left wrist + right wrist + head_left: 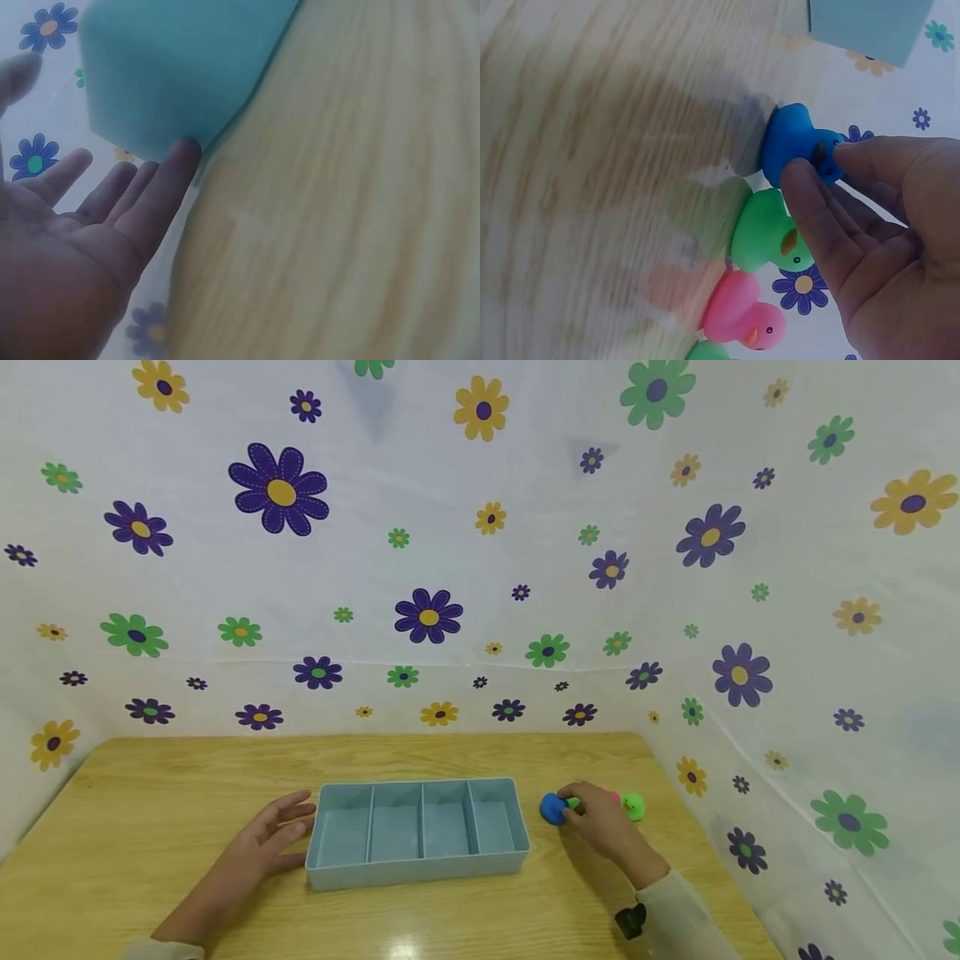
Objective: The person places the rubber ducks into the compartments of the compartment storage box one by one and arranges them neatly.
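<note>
A blue rubber duck (553, 810) stands on the table to the right of a blue-grey tray. My right hand (611, 831) pinches it by the head between thumb and fingertips, as the right wrist view shows. Beside it in a row are a green duck (759, 232), a pink duck (735, 307) and another green duck (634, 807), partly screened by the hand in the head view. My left hand (266, 839) is at the left end of the four-section tray (420, 870), fingers loosely extended, a fingertip at its outer wall.
The wooden table (225, 760) carries the tray in its middle; the tray's compartments hold nothing visible. A white cloth (360, 560) with printed flowers rises behind the table and along its right side. A dark band (631, 921) sits at the right wrist.
</note>
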A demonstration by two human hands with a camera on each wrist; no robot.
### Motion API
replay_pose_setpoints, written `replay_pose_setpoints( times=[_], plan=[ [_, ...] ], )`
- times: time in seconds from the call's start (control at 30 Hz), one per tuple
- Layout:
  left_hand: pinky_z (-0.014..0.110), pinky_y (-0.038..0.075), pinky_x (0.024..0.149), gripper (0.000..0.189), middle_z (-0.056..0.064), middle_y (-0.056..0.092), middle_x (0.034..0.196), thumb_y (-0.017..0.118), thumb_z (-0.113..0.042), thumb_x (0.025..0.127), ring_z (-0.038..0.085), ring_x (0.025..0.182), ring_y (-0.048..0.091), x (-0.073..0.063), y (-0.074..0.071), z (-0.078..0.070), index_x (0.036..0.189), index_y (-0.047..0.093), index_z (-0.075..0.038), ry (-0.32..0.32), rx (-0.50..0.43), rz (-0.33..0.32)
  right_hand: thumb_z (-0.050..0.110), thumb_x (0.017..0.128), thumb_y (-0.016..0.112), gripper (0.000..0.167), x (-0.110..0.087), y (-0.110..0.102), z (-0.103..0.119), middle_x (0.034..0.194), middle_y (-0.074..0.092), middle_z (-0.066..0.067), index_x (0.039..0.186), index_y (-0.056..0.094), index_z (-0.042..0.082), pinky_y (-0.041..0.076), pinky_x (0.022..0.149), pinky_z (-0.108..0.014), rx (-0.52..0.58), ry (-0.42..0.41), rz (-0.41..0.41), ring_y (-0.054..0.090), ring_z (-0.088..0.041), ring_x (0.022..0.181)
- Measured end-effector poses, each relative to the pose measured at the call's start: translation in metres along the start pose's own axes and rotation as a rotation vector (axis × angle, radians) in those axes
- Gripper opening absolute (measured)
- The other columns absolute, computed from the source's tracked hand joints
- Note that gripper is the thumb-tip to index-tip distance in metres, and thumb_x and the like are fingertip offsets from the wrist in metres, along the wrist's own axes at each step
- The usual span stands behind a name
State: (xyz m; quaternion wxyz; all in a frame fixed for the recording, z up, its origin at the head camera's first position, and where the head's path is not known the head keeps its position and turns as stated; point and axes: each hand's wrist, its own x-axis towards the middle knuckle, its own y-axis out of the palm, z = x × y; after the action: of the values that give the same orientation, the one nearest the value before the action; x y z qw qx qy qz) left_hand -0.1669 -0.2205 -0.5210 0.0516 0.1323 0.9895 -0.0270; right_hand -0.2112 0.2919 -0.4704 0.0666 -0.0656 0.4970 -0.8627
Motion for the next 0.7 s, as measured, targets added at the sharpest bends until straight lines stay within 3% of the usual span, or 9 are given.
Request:
replay_pose_setpoints(
  times=[0.07,0.17,0.4,0.7],
  plan=[
    [0.040,0.058,0.098,0.064,0.021,0.031,0.162,0.054,-0.029,0.109,0.041,0.146,0.039,0.0001,0.0014,0.0019,0.164,0.024,-0.016,0.001,-0.007,0.000,0.005,0.098,0.070,0.024,0.0005,0.0021,-0.0006,0.123,0.069,-0.012,0.121,0.071,0.006,0.059,0.073,-0.035,-0.009,0.004,0.006,0.066,-0.017,0.087],
    [0.036,0.057,0.099,0.068,0.020,0.034,0.161,0.060,-0.028,0.107,0.046,0.147,0.035,0.0006,0.0024,0.0036,0.164,0.025,-0.018,0.002,0.022,0.008,0.005,0.098,0.070,0.029,0.0008,0.0040,-0.0007,0.127,0.068,-0.014,0.126,0.069,0.004,0.060,0.076,-0.038,-0.027,-0.003,0.010,0.068,-0.021,0.092],
    [0.037,0.056,0.099,0.068,0.020,0.036,0.161,0.064,-0.029,0.104,0.045,0.147,0.037,0.0016,0.0031,0.0023,0.163,0.029,-0.021,-0.020,0.061,0.024,0.006,0.098,0.070,0.026,0.0019,0.0055,0.0009,0.125,0.070,-0.014,0.124,0.071,0.003,0.058,0.091,-0.049,-0.057,-0.029,-0.011,0.069,-0.031,0.107],
    [0.034,0.055,0.100,0.068,0.022,0.037,0.160,0.063,-0.027,0.105,0.045,0.146,0.038,0.0009,0.0023,0.0030,0.162,0.029,-0.015,-0.020,0.053,0.032,0.010,0.097,0.073,0.025,0.0028,0.0054,0.0001,0.123,0.070,-0.014,0.121,0.072,0.003,0.058,0.091,-0.048,-0.043,-0.020,-0.004,0.069,-0.030,0.107]
  ],
)
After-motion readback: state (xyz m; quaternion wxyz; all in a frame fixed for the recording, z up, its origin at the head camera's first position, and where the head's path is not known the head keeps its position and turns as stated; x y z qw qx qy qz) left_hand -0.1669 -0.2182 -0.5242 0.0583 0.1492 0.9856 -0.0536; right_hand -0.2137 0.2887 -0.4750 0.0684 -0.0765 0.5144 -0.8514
